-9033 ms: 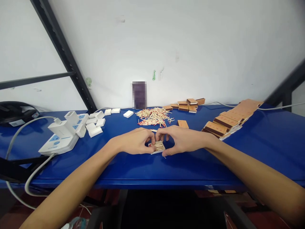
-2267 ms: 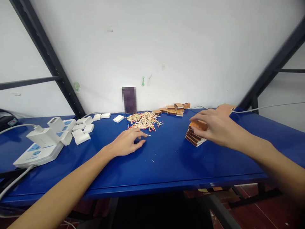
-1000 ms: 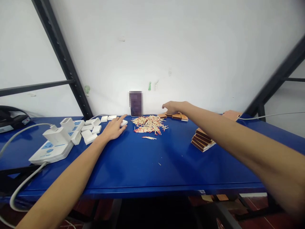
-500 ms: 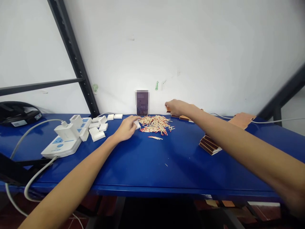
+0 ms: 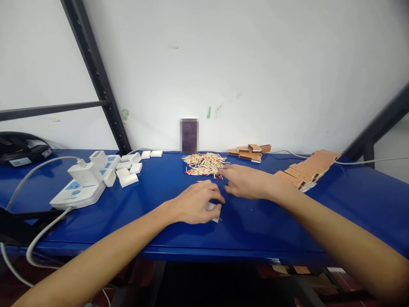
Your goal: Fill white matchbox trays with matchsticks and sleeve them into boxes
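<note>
My left hand (image 5: 200, 202) is closed on a small white matchbox tray (image 5: 213, 209), low over the blue table in front of the match pile. The fingers hide most of the tray. My right hand (image 5: 244, 181) is just right of it, palm down, with the fingers stretched out and the thumb apart. Its fingertips reach the near right edge of a loose heap of red-tipped matches (image 5: 204, 164); I see nothing held in it. Beyond this hand lies a small pile of brown matchboxes (image 5: 249, 152) against the wall.
White empty trays (image 5: 128, 177) lie scattered on the left beside a power strip (image 5: 78, 194) with chargers and cables. Rows of matchboxes (image 5: 311, 168) stand at the right. A pixelated dark phone-like panel (image 5: 189, 136) leans on the wall behind the matches.
My right hand has left the matchbox pile at the back, without the brown box it held, and come to the matches. My left hand has moved right and nearer with the white tray.
</note>
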Tool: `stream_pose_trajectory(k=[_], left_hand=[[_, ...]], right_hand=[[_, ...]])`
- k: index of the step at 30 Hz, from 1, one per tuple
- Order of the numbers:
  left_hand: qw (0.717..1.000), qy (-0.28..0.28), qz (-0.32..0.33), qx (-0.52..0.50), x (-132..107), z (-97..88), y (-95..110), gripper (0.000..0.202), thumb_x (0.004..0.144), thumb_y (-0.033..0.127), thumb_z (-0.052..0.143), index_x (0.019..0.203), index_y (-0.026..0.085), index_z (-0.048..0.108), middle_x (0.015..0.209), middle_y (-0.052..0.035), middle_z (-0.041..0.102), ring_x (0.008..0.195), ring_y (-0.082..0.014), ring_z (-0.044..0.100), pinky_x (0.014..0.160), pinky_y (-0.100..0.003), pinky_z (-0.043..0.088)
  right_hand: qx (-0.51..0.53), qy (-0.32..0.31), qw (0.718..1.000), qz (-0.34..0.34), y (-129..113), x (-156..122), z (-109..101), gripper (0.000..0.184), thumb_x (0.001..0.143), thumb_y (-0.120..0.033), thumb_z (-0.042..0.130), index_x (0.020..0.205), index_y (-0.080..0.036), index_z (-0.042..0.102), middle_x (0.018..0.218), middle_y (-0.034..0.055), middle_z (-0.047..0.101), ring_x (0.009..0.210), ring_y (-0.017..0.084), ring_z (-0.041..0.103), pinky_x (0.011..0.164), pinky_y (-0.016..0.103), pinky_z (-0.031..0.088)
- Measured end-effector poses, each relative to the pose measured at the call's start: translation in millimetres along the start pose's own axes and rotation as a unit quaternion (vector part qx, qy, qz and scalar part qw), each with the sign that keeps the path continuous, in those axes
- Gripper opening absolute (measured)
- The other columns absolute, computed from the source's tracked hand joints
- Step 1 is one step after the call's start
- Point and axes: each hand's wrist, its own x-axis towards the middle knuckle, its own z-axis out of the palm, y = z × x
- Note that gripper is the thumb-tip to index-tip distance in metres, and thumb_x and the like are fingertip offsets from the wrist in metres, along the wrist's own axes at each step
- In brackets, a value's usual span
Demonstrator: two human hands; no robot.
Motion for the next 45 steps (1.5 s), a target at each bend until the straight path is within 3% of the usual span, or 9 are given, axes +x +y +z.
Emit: stream_pose_trajectory(k=[4,6,8,10,13,19,25,31,45], left_hand=[[0.985,0.159,-0.051,-0.038,-1,-16.1,-26,0.029,0.092,0.023,0.038,0.092,0.016,0.066,0.092,-0.007,0.064,0.088,-0.0194,0.058,0.082,-0.033,0.045],[0.974,0.2,-0.105,-0.009,-4,-22.8,-44,0.029,0.093,0.023,0.037,0.088,0.016,0.065,0.086,-0.0055,0.064,0.08,-0.0178,0.057,0.075,-0.03,0.044],[0.978,0.16,-0.128,0.025,-8,-26.1,-61,0.022,0.089,0.022,0.043,0.088,0.016,0.065,0.082,-0.003,0.063,0.071,-0.0155,0.054,0.068,-0.028,0.041],[0.988,0.077,-0.123,0.042,-12,-26.0,-73,0.017,0.084,0.019,0.049,0.087,0.017,0.065,0.072,0.0001,0.059,0.064,-0.0136,0.05,0.063,-0.026,0.039],[0.992,0.013,-0.12,0.042,-13,-23.2,-81,0.017,0.08,0.017,0.05,0.085,0.017,0.067,0.063,0.0027,0.053,0.058,-0.0122,0.047,0.059,-0.024,0.036],[0.992,-0.007,-0.126,0.014,-11,-22.8,-77,0.017,0.078,0.019,0.052,0.087,0.017,0.067,0.06,0.0039,0.05,0.055,-0.0109,0.045,0.056,-0.023,0.033],[0.986,-0.012,-0.162,-0.04,-10,-25.3,-80,0.015,0.081,0.024,0.053,0.085,0.017,0.066,0.056,0.0049,0.049,0.052,-0.0102,0.043,0.055,-0.023,0.034],[0.984,-0.026,-0.168,-0.051,-9,-26.2,-77,0.016,0.081,0.031,0.057,0.084,0.017,0.066,0.057,0.005,0.048,0.052,-0.0099,0.041,0.054,-0.023,0.033],[0.983,-0.037,-0.165,-0.071,-10,-26.4,-80,0.014,0.081,0.024,0.055,0.086,0.017,0.067,0.059,0.0047,0.05,0.054,-0.0096,0.043,0.055,-0.023,0.034]], right_hand=[[0.015,0.037,0.999,-0.028,-11,26,9,0.019,0.09,-0.025,0.053,0.095,-0.013,0.065,0.098,0.0143,0.068,0.09,0.024,0.063,0.075,0.03,0.043],[0.019,0.039,0.999,-0.03,-15,32,18,0.02,0.092,-0.026,0.052,0.093,-0.013,0.066,0.095,0.0139,0.068,0.09,0.024,0.063,0.074,0.03,0.042],[0.026,0.051,0.998,-0.037,-16,35,27,0.019,0.093,-0.022,0.05,0.092,-0.012,0.066,0.095,0.0133,0.067,0.09,0.022,0.062,0.075,0.03,0.042],[0.032,0.071,0.996,-0.045,-16,33,35,0.018,0.093,-0.016,0.047,0.092,-0.012,0.065,0.097,0.0132,0.066,0.09,0.021,0.061,0.076,0.029,0.042],[0.045,0.085,0.994,-0.055,-15,29,41,0.018,0.092,-0.014,0.047,0.091,-0.013,0.064,0.097,0.0123,0.066,0.088,0.02,0.059,0.076,0.03,0.041],[0.067,0.088,0.993,-0.043,-15,21,43,0.021,0.093,-0.016,0.046,0.094,-0.016,0.067,0.097,0.0097,0.066,0.09,0.02,0.059,0.074,0.03,0.041],[0.101,0.115,0.988,-0.025,-15,20,42,0.021,0.091,-0.019,0.053,0.11,-0.017,0.062,0.104,0.0098,0.066,0.091,0.021,0.059,0.074,0.03,0.04],[0.065,0.104,0.992,-0.032,-11,18,39,0.016,0.091,-0.019,0.049,0.091,-0.018,0.065,0.096,0.0078,0.066,0.085,0.019,0.058,0.065,0.028,0.034],[0.043,0.102,0.993,-0.045,-17,18,39,0.019,0.09,-0.017,0.048,0.09,-0.018,0.067,0.094,0.0074,0.067,0.08,0.018,0.058,0.061,0.029,0.029]])
